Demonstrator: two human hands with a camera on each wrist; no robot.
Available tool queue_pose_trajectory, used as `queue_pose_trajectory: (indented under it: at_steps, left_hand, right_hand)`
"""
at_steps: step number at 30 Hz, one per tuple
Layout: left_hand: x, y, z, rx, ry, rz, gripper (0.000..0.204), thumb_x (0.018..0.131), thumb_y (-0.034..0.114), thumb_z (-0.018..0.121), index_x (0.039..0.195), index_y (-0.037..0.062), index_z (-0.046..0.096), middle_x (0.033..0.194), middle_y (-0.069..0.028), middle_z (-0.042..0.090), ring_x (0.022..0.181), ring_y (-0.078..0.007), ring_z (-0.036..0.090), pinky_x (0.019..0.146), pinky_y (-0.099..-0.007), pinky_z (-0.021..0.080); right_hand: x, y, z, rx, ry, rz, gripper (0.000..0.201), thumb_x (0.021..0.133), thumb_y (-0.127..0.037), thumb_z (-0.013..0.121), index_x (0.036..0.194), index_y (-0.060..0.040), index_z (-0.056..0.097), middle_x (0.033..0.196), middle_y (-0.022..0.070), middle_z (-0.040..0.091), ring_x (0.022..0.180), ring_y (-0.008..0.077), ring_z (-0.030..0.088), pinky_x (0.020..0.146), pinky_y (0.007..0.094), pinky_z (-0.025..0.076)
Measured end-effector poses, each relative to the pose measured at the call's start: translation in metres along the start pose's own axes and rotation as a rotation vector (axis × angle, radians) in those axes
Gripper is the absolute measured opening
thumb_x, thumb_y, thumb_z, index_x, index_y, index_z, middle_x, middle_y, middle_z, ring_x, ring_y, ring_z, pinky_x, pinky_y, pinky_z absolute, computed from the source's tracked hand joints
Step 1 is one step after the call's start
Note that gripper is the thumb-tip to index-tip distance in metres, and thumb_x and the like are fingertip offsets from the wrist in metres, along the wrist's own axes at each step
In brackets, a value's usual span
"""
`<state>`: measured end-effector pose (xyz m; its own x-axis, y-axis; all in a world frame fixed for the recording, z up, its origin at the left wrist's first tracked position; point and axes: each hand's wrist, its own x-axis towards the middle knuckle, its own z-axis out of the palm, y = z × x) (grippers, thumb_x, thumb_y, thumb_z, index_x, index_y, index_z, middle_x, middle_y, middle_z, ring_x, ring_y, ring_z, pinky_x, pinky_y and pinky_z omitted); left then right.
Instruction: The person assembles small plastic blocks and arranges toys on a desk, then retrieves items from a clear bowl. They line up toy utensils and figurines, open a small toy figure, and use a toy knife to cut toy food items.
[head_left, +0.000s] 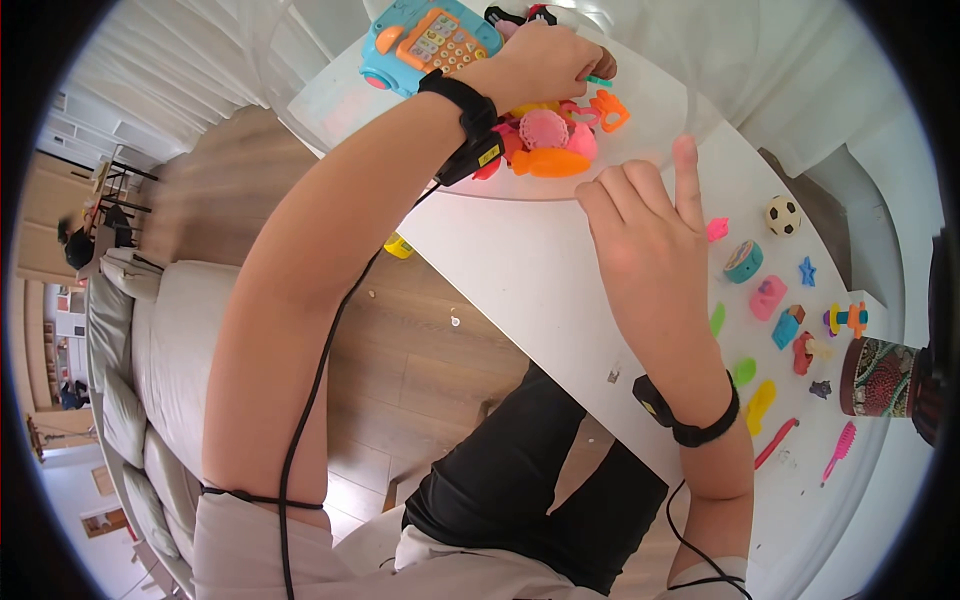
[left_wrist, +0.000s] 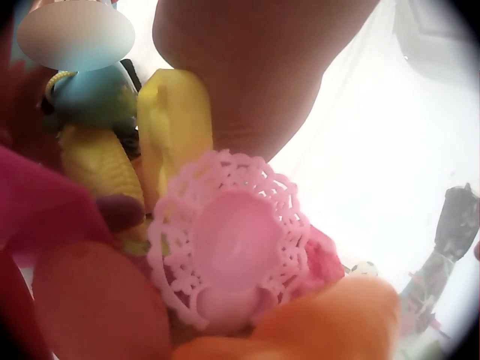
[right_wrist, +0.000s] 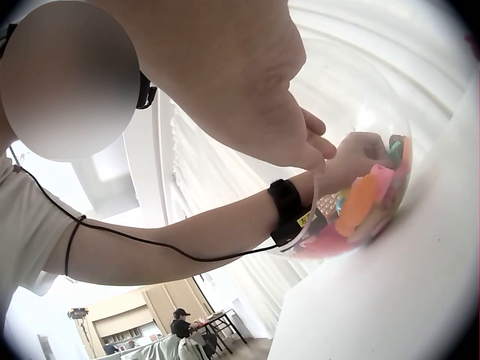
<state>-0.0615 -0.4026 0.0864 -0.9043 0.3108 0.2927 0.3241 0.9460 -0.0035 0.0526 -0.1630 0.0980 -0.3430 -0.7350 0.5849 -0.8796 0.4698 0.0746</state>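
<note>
A clear bowl (head_left: pixel 480 192) holds a pile of colourful toys. Over it, my left hand (head_left: pixel 550 65) has its fingers curled round a small green piece (head_left: pixel 600 81). Beneath that hand lie a pink lacy toy (head_left: pixel 544 130), also large in the left wrist view (left_wrist: pixel 236 240), and an orange toy (head_left: pixel 551 162). My right hand (head_left: pixel 650 240) grips the bowl's near edge, one finger sticking out straight; in the right wrist view its fingertips meet the clear rim. There the left hand (right_wrist: pixel 356 157) reaches inside the bowl; its fingertips are partly hidden.
Behind the bowl stands a blue toy phone (head_left: pixel 430 45). Right of my right hand, the white table (head_left: pixel 520 260) carries a small football (head_left: pixel 783 215), a teal round toy (head_left: pixel 743 261), a pink brush (head_left: pixel 840 450) and several other toys. A patterned cup (head_left: pixel 880 378) is at the far right.
</note>
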Motion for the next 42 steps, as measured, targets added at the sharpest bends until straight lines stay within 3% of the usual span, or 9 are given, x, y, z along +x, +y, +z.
queue_pose_trajectory:
  at_steps: [6,8,14,24,26,29,36,38,42]
  left_hand:
    - [0.004,-0.014,0.011,-0.186,0.04,0.083,0.026,0.081,0.023,0.082,0.085,0.0057,0.064,0.089,-0.0101,0.07,0.083,-0.0303,0.069,0.076,-0.0413,0.055]
    - [0.006,-0.014,0.013,-0.245,-0.031,-0.007,0.027,0.081,0.02,0.083,0.093,0.0037,0.066,0.097,-0.0124,0.071,0.089,-0.0318,0.07,0.081,-0.0411,0.056]
    - [0.005,-0.007,0.012,-0.174,-0.001,-0.127,0.036,0.08,0.012,0.083,0.109,0.0022,0.065,0.097,-0.0112,0.072,0.094,-0.0317,0.07,0.082,-0.0406,0.056]
    - [0.011,-0.022,0.023,-0.318,-0.037,-0.034,0.042,0.079,0.005,0.081,0.117,0.0047,0.061,0.1,-0.0112,0.071,0.092,-0.0297,0.069,0.08,-0.0408,0.055]
    - [0.013,-0.025,0.024,-0.29,-0.062,0.007,0.042,0.077,0.002,0.079,0.113,0.0084,0.059,0.106,-0.0099,0.074,0.098,-0.0319,0.072,0.079,-0.043,0.055]
    - [0.012,-0.025,0.024,-0.329,-0.091,0.004,0.05,0.076,-0.005,0.076,0.121,0.0062,0.059,0.098,-0.0089,0.068,0.091,-0.0265,0.068,0.077,-0.0401,0.055]
    - [0.01,-0.022,0.015,-0.358,-0.137,-0.03,0.053,0.075,-0.005,0.074,0.124,0.007,0.058,0.1,-0.008,0.067,0.094,-0.0245,0.067,0.079,-0.0382,0.056]
    - [0.009,-0.023,0.013,-0.403,-0.162,-0.013,0.056,0.076,-0.002,0.076,0.128,0.0085,0.057,0.104,-0.0078,0.066,0.097,-0.0237,0.066,0.082,-0.0374,0.056]
    - [0.008,-0.024,0.011,-0.487,-0.194,-0.015,0.058,0.078,0.002,0.079,0.131,0.0084,0.056,0.106,-0.0078,0.065,0.098,-0.0239,0.066,0.086,-0.0367,0.056]
  right_hand:
    - [0.0,0.0,0.0,0.013,0.017,0.006,0.016,0.08,0.0,0.068,0.095,-0.0045,0.066,0.089,0.0037,0.059,0.096,0.0199,0.062,0.125,0.0569,0.031]
    - [0.0,0.001,0.0,0.003,-0.003,0.009,0.016,0.08,0.0,0.068,0.095,-0.0048,0.066,0.089,0.0036,0.059,0.096,0.0199,0.062,0.125,0.0566,0.03]
    - [0.001,0.001,-0.001,0.009,0.004,0.005,0.015,0.081,0.001,0.069,0.095,-0.005,0.066,0.088,0.0035,0.059,0.096,0.0197,0.062,0.126,0.0557,0.03]
    - [0.001,0.003,0.002,0.012,0.013,0.015,0.015,0.081,0.002,0.07,0.093,-0.0055,0.064,0.088,0.0028,0.06,0.095,0.0192,0.062,0.126,0.0554,0.029]
    - [0.001,0.003,0.007,-0.007,0.11,0.0,0.007,0.075,0.0,0.068,0.078,-0.0047,0.064,0.077,0.0033,0.053,0.094,0.0181,0.062,0.128,0.0469,0.029]
    - [0.001,0.004,0.008,0.002,0.115,0.0,0.007,0.075,0.001,0.067,0.079,-0.0047,0.064,0.077,0.0032,0.052,0.093,0.0179,0.061,0.129,0.0469,0.029]
    - [0.001,0.003,0.005,-0.005,0.109,-0.01,0.008,0.075,0.001,0.067,0.079,-0.0051,0.064,0.076,0.0031,0.05,0.09,0.0175,0.06,0.129,0.0471,0.029]
    - [0.001,0.002,-0.002,0.004,-0.021,0.007,0.016,0.081,0.002,0.074,0.092,-0.0056,0.064,0.09,0.0024,0.062,0.096,0.0192,0.063,0.126,0.0557,0.03]
    - [0.001,0.002,-0.002,0.008,-0.017,0.01,0.016,0.081,0.002,0.073,0.092,-0.0057,0.064,0.09,0.0025,0.062,0.095,0.0193,0.063,0.126,0.0553,0.03]
